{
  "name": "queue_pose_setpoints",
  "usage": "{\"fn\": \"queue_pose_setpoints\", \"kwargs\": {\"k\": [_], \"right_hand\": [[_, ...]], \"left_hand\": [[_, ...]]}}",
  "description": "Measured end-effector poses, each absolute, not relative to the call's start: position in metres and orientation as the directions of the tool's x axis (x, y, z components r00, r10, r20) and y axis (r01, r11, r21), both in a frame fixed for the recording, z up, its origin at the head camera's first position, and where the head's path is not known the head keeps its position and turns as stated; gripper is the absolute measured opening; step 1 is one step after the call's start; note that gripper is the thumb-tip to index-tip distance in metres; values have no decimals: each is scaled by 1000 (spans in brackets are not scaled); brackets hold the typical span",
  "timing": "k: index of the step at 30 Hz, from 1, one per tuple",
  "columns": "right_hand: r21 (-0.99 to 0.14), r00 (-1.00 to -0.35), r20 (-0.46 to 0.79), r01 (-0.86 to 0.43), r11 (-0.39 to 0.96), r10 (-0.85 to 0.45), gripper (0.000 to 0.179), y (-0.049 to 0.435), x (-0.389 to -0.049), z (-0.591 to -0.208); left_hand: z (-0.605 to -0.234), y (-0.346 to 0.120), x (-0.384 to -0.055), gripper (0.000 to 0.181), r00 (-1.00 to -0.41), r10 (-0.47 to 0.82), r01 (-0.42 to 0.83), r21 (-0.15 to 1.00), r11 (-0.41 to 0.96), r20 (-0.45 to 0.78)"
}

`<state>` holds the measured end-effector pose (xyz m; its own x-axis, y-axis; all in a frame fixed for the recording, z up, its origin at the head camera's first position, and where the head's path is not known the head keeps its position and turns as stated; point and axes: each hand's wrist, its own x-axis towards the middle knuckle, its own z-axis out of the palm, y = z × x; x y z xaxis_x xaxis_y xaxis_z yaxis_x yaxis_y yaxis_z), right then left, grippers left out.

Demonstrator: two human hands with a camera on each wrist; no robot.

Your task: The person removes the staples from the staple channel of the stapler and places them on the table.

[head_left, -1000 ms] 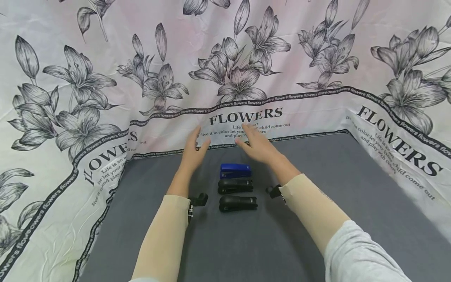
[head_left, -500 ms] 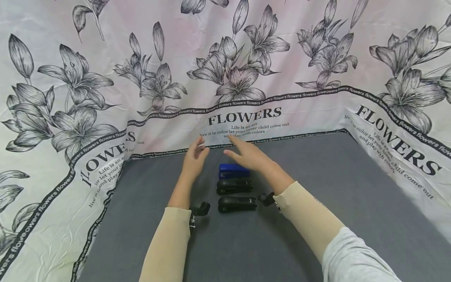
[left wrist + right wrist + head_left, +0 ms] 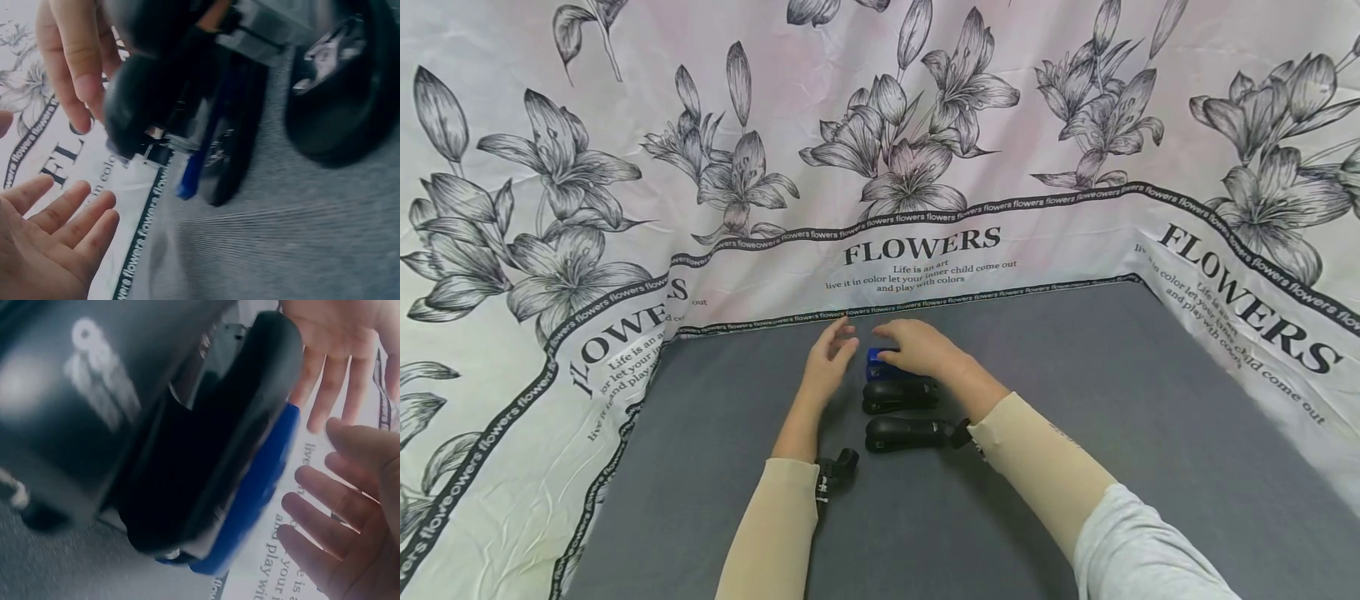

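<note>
blue stapler [image 3: 882, 372] near both hands [image 3: 826, 362] [image 3: 921, 348]

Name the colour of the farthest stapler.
Blue; the farthest stapler shows best in the right wrist view.

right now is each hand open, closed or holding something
Left hand: open, holding nothing.
Right hand: open, holding nothing, near the blue stapler.

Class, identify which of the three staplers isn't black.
The blue stapler, at the row's far end and partly hidden by the right hand; the middle stapler and nearest stapler are black.
</note>
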<state>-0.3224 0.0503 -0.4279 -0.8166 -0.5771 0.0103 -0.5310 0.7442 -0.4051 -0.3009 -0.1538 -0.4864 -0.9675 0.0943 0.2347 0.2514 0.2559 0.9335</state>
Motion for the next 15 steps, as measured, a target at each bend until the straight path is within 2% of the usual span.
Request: {"fn": "queue_pose_setpoints", "kwargs": {"k": [10, 15], "right_hand": [[-239, -842, -42, -514, 824, -538, 44, 29, -320, -440], [-220, -855, -43, -497, 840, -517, 43, 26, -320, -441]], "left_hand": [[-502, -148, -298, 53, -971, 99, 233, 949, 212, 217], [-510, -146, -298, 55, -977, 100, 204, 956, 211, 187]]}}
